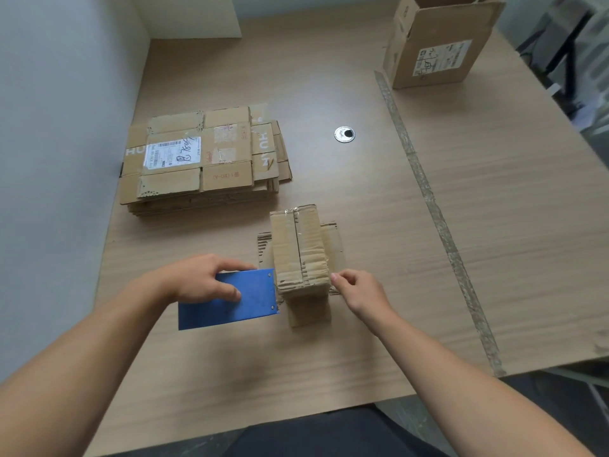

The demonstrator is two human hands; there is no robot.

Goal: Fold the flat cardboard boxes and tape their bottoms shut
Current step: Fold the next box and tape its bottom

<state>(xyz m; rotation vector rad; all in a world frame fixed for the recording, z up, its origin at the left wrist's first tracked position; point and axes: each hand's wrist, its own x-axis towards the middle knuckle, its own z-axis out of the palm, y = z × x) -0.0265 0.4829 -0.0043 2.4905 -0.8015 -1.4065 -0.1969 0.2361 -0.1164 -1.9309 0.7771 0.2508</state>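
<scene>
From the head view, a small box (300, 249) stands near the middle of the wood-grain worktop (494, 225), just in front of the person. Its taped side faces up, with clear tape glinting along the centre seam, and its loose flaps are spread on the surface beneath it. The left hand (201, 280) grips a blue tool (250, 301), a flat plate with two rivets along one edge, with the fingers curled over its top and that riveted edge just beside the box's left side. The right hand (359, 291) has curled fingers, and its thumb and forefinger pinch at the box's near right edge; I cannot tell whether they hold tape or cardboard. Farther off to the left lies a stack of flat boxes (201, 159), near the pale wall (49, 127). The top sheet carries a white shipping label (173, 155) with barcodes and handwritten digits that look like "7800", though the fine print is too small to read. White letters "HU" show on tape at both sides of the stack, and a red stamp reads upside down, roughly "(XO-A)". An open carton (438, 47) stands upright at the far right, bearing a white printed label (441, 57) that is illegible. A round cable grommet (344, 134) sits in the worktop between the stack and the carton, and a strip of worn tape (428, 192) runs along a seam from the carton toward the near edge.
</scene>
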